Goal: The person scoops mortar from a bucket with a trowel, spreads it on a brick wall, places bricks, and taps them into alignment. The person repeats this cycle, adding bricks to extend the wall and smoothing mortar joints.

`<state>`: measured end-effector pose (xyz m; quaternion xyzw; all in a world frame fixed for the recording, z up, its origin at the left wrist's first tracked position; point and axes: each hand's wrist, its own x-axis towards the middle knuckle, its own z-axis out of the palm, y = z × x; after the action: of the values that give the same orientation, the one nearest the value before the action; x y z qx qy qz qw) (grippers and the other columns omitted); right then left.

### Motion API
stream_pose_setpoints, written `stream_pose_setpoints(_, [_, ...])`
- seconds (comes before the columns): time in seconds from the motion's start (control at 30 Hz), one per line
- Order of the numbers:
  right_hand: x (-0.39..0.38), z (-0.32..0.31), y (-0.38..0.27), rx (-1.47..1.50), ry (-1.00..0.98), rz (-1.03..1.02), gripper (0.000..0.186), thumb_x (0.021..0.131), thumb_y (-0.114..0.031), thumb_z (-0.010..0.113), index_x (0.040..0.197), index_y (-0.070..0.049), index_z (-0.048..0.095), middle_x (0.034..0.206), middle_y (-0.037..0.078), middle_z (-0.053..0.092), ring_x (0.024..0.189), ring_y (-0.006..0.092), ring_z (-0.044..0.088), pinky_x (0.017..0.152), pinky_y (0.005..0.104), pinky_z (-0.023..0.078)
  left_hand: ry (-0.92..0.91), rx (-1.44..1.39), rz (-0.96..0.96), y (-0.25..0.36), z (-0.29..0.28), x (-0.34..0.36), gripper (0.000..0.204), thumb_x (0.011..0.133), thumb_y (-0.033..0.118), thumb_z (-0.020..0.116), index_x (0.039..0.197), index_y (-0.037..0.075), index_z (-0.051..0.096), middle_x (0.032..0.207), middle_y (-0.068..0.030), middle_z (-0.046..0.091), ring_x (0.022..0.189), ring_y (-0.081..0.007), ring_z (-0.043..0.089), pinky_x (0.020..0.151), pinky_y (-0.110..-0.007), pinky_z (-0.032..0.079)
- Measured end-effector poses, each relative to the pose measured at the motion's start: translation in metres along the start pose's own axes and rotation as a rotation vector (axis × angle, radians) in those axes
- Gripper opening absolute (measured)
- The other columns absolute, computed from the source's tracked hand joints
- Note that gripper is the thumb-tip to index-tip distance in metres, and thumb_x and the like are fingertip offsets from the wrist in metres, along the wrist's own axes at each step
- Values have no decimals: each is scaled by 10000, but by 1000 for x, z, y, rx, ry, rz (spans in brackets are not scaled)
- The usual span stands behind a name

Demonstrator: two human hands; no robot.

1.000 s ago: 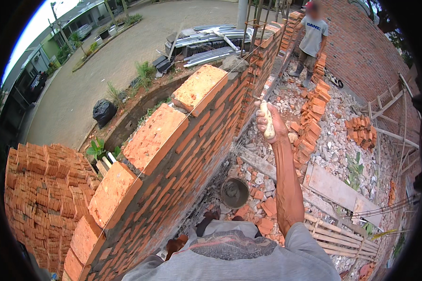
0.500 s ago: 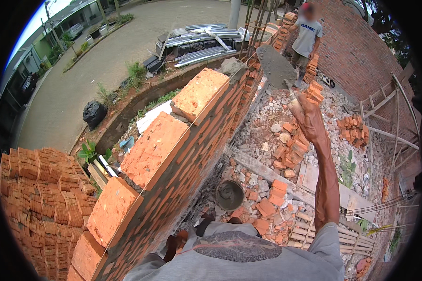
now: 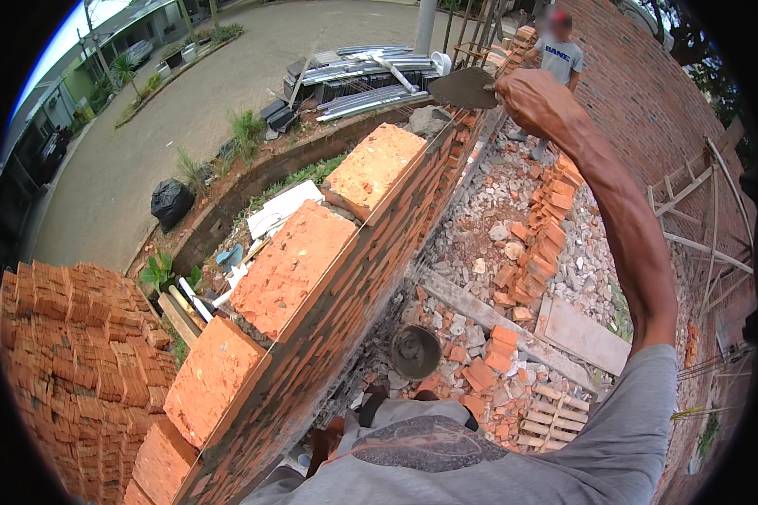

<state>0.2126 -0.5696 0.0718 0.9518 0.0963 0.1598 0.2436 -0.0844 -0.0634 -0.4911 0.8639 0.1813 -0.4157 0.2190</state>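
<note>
My right hand [image 3: 532, 99] is closed around the handle of a trowel [image 3: 463, 88], with the arm stretched forward. The trowel's grey blade points left, above the far part of the brick wall [image 3: 345, 290]. Just below and left of the blade, a lump of mortar [image 3: 429, 120] sits on the wall top. Nearer along the top lies a row of orange bricks [image 3: 290, 261], with a string along their right edge. My left hand [image 3: 324, 439] seems to hang low beside the wall; its fingers cannot be made out.
A round bucket [image 3: 415, 352] stands on rubble right of the wall. Loose bricks [image 3: 541, 244], a plank [image 3: 480, 307] and a bamboo rack [image 3: 554, 418] lie there too. Stacked bricks [image 3: 84, 353] fill the lower left. A person [image 3: 560, 59] stands at the far right end.
My right hand has raised the trowel and swung it up and left, toward the wall's far end. Its blade, earlier facing me broadly, now looks narrower. The far person has shifted slightly.
</note>
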Motion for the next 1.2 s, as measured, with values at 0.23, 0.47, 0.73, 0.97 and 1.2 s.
stream_pose_setpoints(0.23, [-6, -12, -30, -8, -109, -29, 124, 827, -78, 563, 805, 3, 654, 750, 177, 638, 735, 334, 673, 665, 441, 545, 4, 2, -4, -7, 1, -4, 578, 643, 327, 750, 987, -100, 565, 757, -217, 655, 683, -321, 659, 645, -387, 520])
stream_pose_setpoints(0.47, [-36, -26, -51, 65, 99, -156, 219, 850, -60, 533, 667, 58, 554, 620, 205, 559, 567, 335, 627, 549, 430, 521, 5, 15, -4, -12, 2, -5, 625, 635, 325, 757, 1029, -112, 546, 782, -225, 658, 705, -325, 663, 662, -389, 524])
stream_pose_setpoints(0.73, [-41, -21, -41, 52, -17, -63, 140, 890, -106, 539, 851, 26, 565, 681, 187, 553, 680, 359, 609, 646, 456, 496, 16, 6, 14, -10, 5, -7, 680, 627, 322, 766, 1078, -126, 524, 812, -235, 661, 731, -330, 668, 682, -390, 529])
stream_pose_setpoints(0.97, [-15, 5, -21, -45, 173, 28, 109, 813, -49, 604, 887, 20, 642, 785, 215, 651, 766, 350, 685, 656, 432, 558, 20, -2, 16, -4, 5, -5, 730, 620, 320, 773, 1121, -138, 504, 837, -243, 664, 753, -335, 673, 700, -392, 533])
stream_pose_setpoints(1.2, [47, 64, -23, -444, -83, -45, 126, 855, -115, 583, 919, -18, 633, 865, 125, 626, 811, 246, 632, 678, 352, 481, 22, -4, 10, -7, 10, -6, 781, 613, 318, 780, 1164, -150, 485, 863, -252, 667, 775, -339, 677, 717, -393, 537])
